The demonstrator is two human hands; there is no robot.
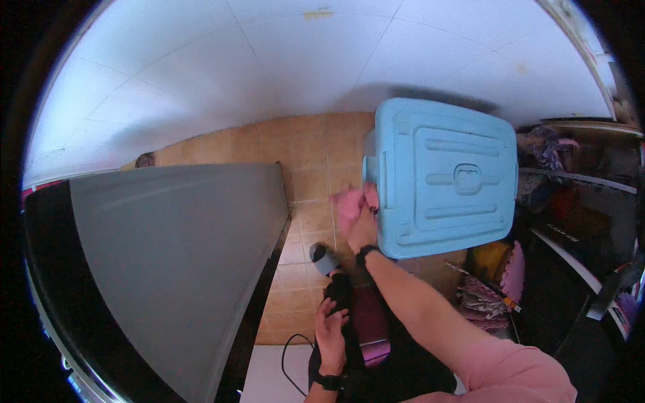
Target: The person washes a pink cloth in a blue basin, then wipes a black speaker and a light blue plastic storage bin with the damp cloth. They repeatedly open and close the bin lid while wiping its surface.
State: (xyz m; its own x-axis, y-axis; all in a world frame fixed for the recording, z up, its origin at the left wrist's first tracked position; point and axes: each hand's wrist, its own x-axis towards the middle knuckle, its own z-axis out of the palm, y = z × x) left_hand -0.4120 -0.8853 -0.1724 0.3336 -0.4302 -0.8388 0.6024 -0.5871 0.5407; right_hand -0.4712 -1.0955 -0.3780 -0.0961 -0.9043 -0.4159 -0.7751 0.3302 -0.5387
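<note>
A light blue plastic storage bin with a ribbed lid (456, 176) stands before me on the tiled floor. My right hand (364, 229) grips a pink cloth (348, 204) against the bin's left side, just below the lid's edge. The cloth is slightly blurred, and the bin's wall is mostly hidden under the lid. Near my leg hangs my left hand (330, 327), its fingers apart and nothing in it. Both wrists wear dark bands.
A grey-topped piece of furniture with black edges (186, 242) stands at left. The white wall (312, 55) runs behind the bin. At right are a dark shelf unit (579, 242) and pink fringed textiles (484, 302). A black cable (287, 347) curves over the floor.
</note>
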